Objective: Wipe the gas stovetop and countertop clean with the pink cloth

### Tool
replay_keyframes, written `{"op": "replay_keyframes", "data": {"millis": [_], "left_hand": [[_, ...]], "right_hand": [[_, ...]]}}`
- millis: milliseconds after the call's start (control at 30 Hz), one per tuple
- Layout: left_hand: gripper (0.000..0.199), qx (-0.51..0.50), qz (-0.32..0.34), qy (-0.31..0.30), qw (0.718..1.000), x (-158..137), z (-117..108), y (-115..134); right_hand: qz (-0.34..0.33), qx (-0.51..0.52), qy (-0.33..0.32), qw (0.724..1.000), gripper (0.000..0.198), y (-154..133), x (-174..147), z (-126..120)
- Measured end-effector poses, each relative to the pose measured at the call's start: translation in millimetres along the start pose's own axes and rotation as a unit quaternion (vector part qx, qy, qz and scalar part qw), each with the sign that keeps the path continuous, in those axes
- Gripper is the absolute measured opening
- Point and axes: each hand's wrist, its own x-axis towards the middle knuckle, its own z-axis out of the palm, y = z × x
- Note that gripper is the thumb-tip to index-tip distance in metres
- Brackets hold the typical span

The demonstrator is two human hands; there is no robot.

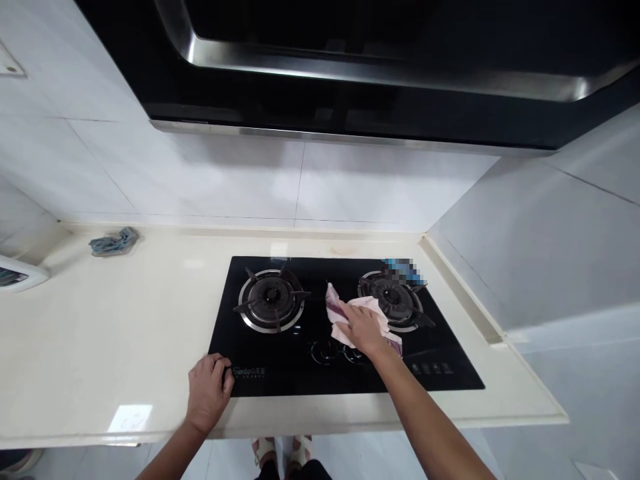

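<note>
A pink cloth [367,313] with a darker purple border lies crumpled on the black glass gas cooktop [320,383]. My right hand [363,327] presses on it between the two burners, just behind the control knobs [340,353], with the fingers holding it against the glass. My left hand [210,387] rests at the front left corner of the cooktop. Its fingers are curled in, and nothing shows in them. The left burner [271,298] has its pan support in place. Part of the right burner [395,300] is overlapped by the cloth.
A blue pixelated patch [404,271] covers something at the right burner's back edge. A blue-grey rag [114,241] lies at the back left of the cream countertop [125,320]. The black range hood [350,100] hangs low above. A tiled wall [540,253] stands on the right.
</note>
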Motion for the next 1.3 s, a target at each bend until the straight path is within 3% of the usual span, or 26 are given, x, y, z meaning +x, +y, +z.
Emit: {"op": "replay_keyframes", "data": {"millis": [100,200,433,567,800,900,1100,1300], "left_hand": [[0.014,0.011,0.001,-0.001,1.000,0.8,-0.8,0.9],[0.014,0.011,0.003,-0.002,1.000,0.9,-0.6,1.5],[0.013,0.002,-0.014,-0.011,1.000,0.1,-2.6,6.6],[0.013,0.000,-0.022,-0.004,1.000,-0.7,-3.6,8.7],[0.013,0.007,-0.025,0.000,1.000,-2.4,0.1,5.5],[0.014,0.015,-0.021,0.004,1.000,-3.1,2.2,4.4],[0.015,0.014,-0.031,-0.012,0.999,-1.7,-0.9,7.4],[0.015,0.006,-0.046,-0.026,0.999,-0.6,-3.1,11.6]], "right_hand": [[-0.032,-0.014,-0.081,0.996,0.042,-12.0,-1.0,-4.5],[-0.099,-0.005,-0.117,0.988,0.027,-13.4,-15.8,-10.6],[-0.200,-0.024,-0.215,0.956,0.018,-5.7,-33.0,-12.0],[-0.186,-0.032,-0.190,0.964,0.015,-4.3,-14.8,-13.2],[-0.085,-0.044,-0.136,0.986,0.032,20.6,12.5,-13.0],[-0.080,-0.028,-0.106,0.991,0.036,36.2,-5.4,-4.9],[-0.041,0.120,0.080,0.989,0.046,73.3,-58.9,21.4],[0.011,0.114,0.118,0.986,0.041,115.6,-132.4,41.5]]}}
